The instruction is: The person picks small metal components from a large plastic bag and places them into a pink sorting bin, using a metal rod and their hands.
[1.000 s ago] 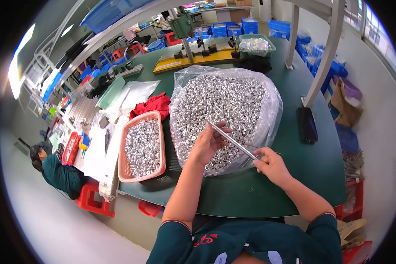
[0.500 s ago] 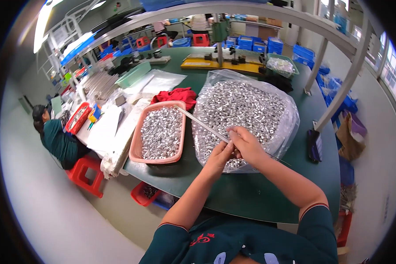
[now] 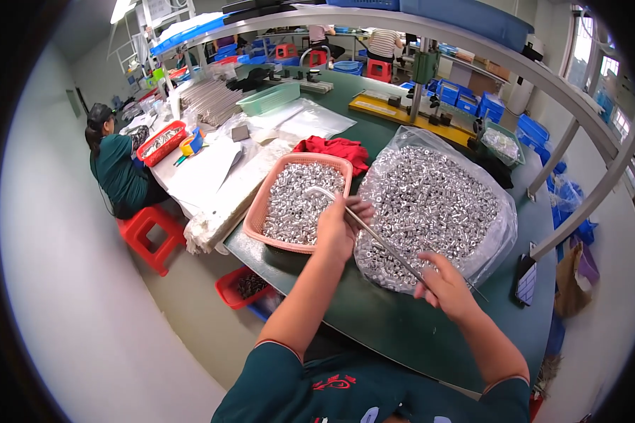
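Note:
A thin metal rod [image 3: 383, 244] with a curved upper end slants across my front, between the pink basket and the plastic bag. My left hand [image 3: 339, 229] is closed round its upper part, over the basket's right edge. Lower on the same rod, my right hand [image 3: 446, 287] grips near its end, with one finger stretched out. A thinner wire shows beyond that hand. Small shiny metal pieces [image 3: 430, 204] fill the open clear plastic bag [image 3: 506, 238] under the rod. More such pieces lie in the pink basket [image 3: 256, 211].
A red cloth [image 3: 335, 150] lies behind the basket on the green table [image 3: 374, 331]. A metal frame post [image 3: 578, 201] rises at the right, by a phone-like object [image 3: 525, 280]. At the left, a person [image 3: 120, 162] sits at a white-covered bench. A green tray [image 3: 269, 99] stands farther back.
The view has turned left. My hands, close together on the rod before, are now apart: the left nearer the basket, the right lower along the rod. The rod's curved end now shows.

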`<move>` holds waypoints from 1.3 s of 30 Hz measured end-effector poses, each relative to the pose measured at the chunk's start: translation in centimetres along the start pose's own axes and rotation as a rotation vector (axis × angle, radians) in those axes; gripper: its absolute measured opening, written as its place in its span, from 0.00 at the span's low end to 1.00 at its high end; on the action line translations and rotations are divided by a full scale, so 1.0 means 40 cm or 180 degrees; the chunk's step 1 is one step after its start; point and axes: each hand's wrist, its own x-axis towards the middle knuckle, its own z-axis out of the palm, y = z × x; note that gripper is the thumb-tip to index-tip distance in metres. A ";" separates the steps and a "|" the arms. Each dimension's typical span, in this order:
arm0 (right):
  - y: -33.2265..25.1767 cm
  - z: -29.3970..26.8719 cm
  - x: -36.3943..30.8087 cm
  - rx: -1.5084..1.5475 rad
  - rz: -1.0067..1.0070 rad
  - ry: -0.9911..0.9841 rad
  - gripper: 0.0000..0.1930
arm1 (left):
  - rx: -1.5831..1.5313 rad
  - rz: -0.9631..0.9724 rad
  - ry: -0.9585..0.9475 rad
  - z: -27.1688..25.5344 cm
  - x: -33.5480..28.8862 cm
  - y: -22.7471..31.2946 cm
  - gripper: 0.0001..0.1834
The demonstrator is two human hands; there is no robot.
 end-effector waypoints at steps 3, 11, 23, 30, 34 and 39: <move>0.046 -0.040 -0.070 0.0396 0.0180 0.0088 0.21 | -0.0743 -0.0101 0.0300 -0.019 0.040 0.057 0.28; 0.151 -0.088 -0.110 0.0541 0.0460 0.0488 0.13 | 0.0115 -0.0458 -0.0454 0.050 0.016 -0.018 0.16; 0.241 -0.136 -0.131 0.1615 0.0486 0.0339 0.09 | 0.4257 0.1175 -0.0789 0.108 0.110 -0.171 0.12; 0.252 -0.143 -0.133 0.1654 0.0419 0.0223 0.10 | 0.6538 0.2132 -0.1288 0.179 0.124 -0.272 0.24; 0.250 -0.141 -0.129 0.1634 0.0463 0.0256 0.10 | 0.6946 0.2090 -0.1414 0.205 0.145 -0.307 0.27; 0.254 -0.143 -0.124 0.1654 0.0486 0.0233 0.11 | 0.6612 0.1738 -0.1771 0.231 0.145 -0.330 0.24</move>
